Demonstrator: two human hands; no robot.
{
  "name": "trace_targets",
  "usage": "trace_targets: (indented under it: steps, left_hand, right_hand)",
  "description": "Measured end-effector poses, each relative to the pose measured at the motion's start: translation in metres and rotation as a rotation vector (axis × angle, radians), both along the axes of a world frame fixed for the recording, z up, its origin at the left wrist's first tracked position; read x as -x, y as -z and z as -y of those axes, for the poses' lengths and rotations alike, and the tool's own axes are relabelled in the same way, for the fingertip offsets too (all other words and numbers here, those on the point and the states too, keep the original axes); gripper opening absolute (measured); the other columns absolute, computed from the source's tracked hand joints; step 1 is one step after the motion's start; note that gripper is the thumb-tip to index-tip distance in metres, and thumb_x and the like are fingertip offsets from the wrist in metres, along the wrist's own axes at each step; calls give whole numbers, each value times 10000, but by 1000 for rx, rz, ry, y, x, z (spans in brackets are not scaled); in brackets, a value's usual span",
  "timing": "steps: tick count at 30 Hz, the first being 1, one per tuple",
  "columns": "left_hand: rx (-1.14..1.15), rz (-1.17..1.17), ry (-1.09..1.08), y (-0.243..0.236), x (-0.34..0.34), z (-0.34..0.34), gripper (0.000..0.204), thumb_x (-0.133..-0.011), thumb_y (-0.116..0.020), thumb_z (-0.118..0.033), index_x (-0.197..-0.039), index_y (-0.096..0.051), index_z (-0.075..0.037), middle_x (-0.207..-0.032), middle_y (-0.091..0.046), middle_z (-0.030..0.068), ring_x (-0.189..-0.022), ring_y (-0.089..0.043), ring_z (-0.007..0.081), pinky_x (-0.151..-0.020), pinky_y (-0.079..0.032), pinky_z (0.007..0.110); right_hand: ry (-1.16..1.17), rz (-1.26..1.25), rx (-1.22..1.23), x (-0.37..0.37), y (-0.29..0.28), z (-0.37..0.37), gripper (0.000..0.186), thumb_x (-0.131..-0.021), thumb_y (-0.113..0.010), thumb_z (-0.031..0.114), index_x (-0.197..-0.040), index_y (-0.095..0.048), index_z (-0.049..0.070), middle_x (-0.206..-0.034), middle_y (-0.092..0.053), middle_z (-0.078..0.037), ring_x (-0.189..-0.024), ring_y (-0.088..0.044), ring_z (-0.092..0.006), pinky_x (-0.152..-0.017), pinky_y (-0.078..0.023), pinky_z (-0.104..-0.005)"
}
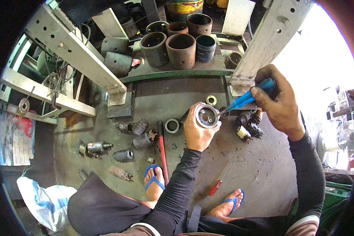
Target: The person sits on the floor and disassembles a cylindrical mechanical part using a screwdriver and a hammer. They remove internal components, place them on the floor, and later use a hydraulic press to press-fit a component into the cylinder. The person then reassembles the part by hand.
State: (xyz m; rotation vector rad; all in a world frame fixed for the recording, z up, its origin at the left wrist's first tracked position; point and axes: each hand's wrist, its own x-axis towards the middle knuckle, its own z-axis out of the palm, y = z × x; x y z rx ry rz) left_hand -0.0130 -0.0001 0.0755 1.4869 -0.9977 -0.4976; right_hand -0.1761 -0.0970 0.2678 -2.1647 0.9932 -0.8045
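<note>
My left hand [200,135] is closed round a round grey metal housing [207,116], its open face turned up and showing small screws and a centre hole. In my right hand [278,100] is a screwdriver with a blue handle [244,100]. Its tip reaches into the right side of the housing; whether it sits in a screw head I cannot tell. Just beyond the housing lies a brass-coloured ring [211,100]. A grey metal ring [172,126] rests on the floor left of my left hand.
Left on the floor lie several motor parts [144,138] and a red-handled hammer [163,153]. A red screwdriver [215,187] lies between my feet. Coils and dark parts [247,125] sit below my right hand. Large metal cylinders [181,51] stand on the frame's shelf; a white sack [47,200] is lower left.
</note>
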Motion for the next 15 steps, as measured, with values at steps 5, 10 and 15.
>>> trace_targets:
  steps: [5, 10, 15]
  left_hand:
    - [23, -25, 13, 5, 4, 2, 736, -606, -964, -80, -1241, -595, -26, -1178, -690, 91, -1088, -672, 217, -1013, -523, 350]
    - [11, -27, 28, -5, 5, 0, 735, -609, -963, -83, -1241, -594, -24, -1182, -681, 95, -1092, -668, 225, -1019, -517, 350]
    - [22, 34, 2, -1, 3, 0, 762, -596, -946, -87, -1263, -584, -22, -1188, -681, 132, -1080, -687, 270, -986, -535, 365]
  right_hand:
    - [2, -23, 24, 2, 20, 1, 286, -909, -745, 216, -1060, -589, 30, -825, -571, -104, -744, -538, -202, -710, -482, -369]
    - [10, -50, 51, 5, 29, 4, 294, -907, -744, 223, -1054, -587, 23, -830, -579, -119, -745, -552, -217, -717, -488, -373]
    - [25, -67, 33, 3, 20, 0, 284, -908, -741, 214, -1050, -590, 20, -836, -593, -124, -761, -591, -223, -726, -499, -371]
